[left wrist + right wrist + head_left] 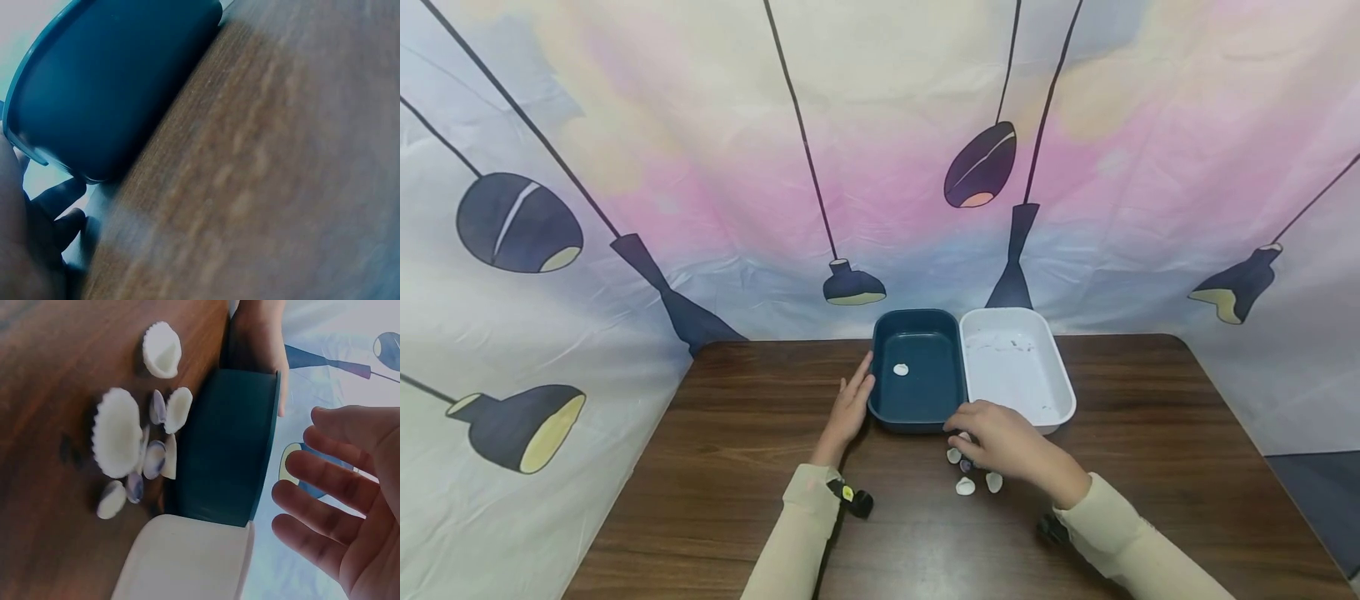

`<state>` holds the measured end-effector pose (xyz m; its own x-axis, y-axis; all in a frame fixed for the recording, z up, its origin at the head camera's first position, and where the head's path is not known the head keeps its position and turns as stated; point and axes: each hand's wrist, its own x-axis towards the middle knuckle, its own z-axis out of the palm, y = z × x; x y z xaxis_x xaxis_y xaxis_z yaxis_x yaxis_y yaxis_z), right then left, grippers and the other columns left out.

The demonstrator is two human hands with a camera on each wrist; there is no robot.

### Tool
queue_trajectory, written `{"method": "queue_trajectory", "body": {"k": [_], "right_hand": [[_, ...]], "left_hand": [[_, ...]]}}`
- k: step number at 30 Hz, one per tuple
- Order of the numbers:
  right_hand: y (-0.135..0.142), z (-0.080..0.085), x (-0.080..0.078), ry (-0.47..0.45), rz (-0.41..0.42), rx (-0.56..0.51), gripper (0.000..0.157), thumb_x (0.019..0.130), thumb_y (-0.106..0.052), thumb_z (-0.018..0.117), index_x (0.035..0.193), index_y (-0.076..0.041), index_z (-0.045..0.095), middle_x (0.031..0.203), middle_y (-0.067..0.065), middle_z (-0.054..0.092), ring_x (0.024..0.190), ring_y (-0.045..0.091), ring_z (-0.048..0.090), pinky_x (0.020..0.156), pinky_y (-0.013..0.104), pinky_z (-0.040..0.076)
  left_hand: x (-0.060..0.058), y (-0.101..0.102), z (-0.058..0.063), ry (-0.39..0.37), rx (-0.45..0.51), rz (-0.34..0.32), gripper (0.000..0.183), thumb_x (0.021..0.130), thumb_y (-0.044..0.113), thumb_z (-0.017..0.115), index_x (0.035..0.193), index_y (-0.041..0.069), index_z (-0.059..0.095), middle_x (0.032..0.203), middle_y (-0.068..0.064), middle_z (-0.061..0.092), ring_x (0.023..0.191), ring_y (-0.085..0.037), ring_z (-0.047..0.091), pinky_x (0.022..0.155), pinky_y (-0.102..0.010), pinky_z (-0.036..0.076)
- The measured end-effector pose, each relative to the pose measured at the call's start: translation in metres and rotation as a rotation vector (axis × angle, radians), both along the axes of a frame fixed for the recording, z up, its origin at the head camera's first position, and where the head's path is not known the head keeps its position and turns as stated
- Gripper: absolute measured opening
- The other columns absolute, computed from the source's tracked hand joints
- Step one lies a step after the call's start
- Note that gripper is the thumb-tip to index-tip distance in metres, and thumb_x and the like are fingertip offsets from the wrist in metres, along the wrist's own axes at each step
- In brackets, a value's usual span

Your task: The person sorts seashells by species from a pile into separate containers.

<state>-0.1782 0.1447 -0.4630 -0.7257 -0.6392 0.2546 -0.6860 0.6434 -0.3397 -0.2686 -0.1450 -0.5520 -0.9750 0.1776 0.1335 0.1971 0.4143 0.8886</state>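
A dark teal tray has one white seashell lying inside it. Against its left side rests my left hand, fingers stretched along the wall; the left wrist view shows fingertips right at the tray's rim. My right hand hovers over the near right corner of that tray, and in the right wrist view its fingers are loosely bent with nothing between them. On the table below lie several seashells, among them a large ribbed white shell, another white shell and a small purple-tinged shell.
A white tray with dark specks on its floor stands against the teal tray's right side. Both trays are on a brown wooden table, near its far edge. A cloth backdrop printed with lamps hangs behind.
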Motion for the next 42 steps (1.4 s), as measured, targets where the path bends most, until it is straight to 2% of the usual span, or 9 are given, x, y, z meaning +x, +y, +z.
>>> {"method": "queue_trajectory", "body": {"k": [6, 13, 21, 33, 42], "right_hand": [[0.001, -0.010, 0.002, -0.053, 0.045, 0.030, 0.004, 0.095, -0.013, 0.078, 0.096, -0.015, 0.081, 0.089, -0.010, 0.070, 0.082, 0.006, 0.064, 0.073, 0.031, 0.058], [-0.002, -0.025, 0.000, -0.124, 0.079, 0.097, 0.006, 0.093, -0.013, 0.079, 0.098, -0.014, 0.080, 0.090, -0.007, 0.072, 0.083, 0.004, 0.063, 0.073, 0.029, 0.058], [-0.007, -0.036, -0.004, -0.083, 0.088, 0.158, 0.006, 0.092, -0.015, 0.080, 0.099, -0.015, 0.081, 0.090, -0.007, 0.074, 0.086, 0.010, 0.063, 0.074, 0.029, 0.056], [-0.020, -0.039, -0.009, -0.001, 0.132, 0.198, 0.007, 0.090, -0.008, 0.080, 0.090, -0.015, 0.081, 0.081, -0.008, 0.071, 0.079, 0.011, 0.060, 0.069, 0.027, 0.052], [-0.031, -0.038, -0.012, -0.079, 0.107, 0.194, 0.008, 0.091, -0.008, 0.081, 0.086, -0.014, 0.081, 0.078, -0.006, 0.072, 0.073, 0.007, 0.066, 0.065, 0.026, 0.057]], "left_hand": [[0.000, 0.000, -0.001, -0.001, -0.002, 0.001, 0.056, 0.116, 0.044, 0.035, 0.169, 0.025, 0.028, 0.171, 0.000, 0.031, 0.157, -0.029, 0.031, 0.130, -0.052, -0.006], [0.000, 0.000, -0.002, -0.008, 0.000, 0.006, 0.057, 0.116, 0.046, 0.034, 0.169, 0.027, 0.028, 0.172, 0.000, 0.030, 0.157, -0.031, 0.029, 0.130, -0.052, -0.006], [0.000, 0.000, -0.002, -0.004, -0.001, 0.002, 0.057, 0.116, 0.044, 0.035, 0.169, 0.026, 0.028, 0.172, -0.002, 0.031, 0.157, -0.031, 0.030, 0.130, -0.053, -0.006], [0.001, -0.001, 0.000, -0.015, -0.009, 0.006, 0.057, 0.116, 0.045, 0.034, 0.169, 0.026, 0.028, 0.172, -0.001, 0.030, 0.157, -0.031, 0.030, 0.130, -0.052, -0.006], [0.000, 0.000, -0.001, -0.016, -0.012, 0.009, 0.057, 0.116, 0.045, 0.034, 0.169, 0.026, 0.028, 0.171, -0.001, 0.031, 0.157, -0.031, 0.030, 0.130, -0.052, -0.006]]}}
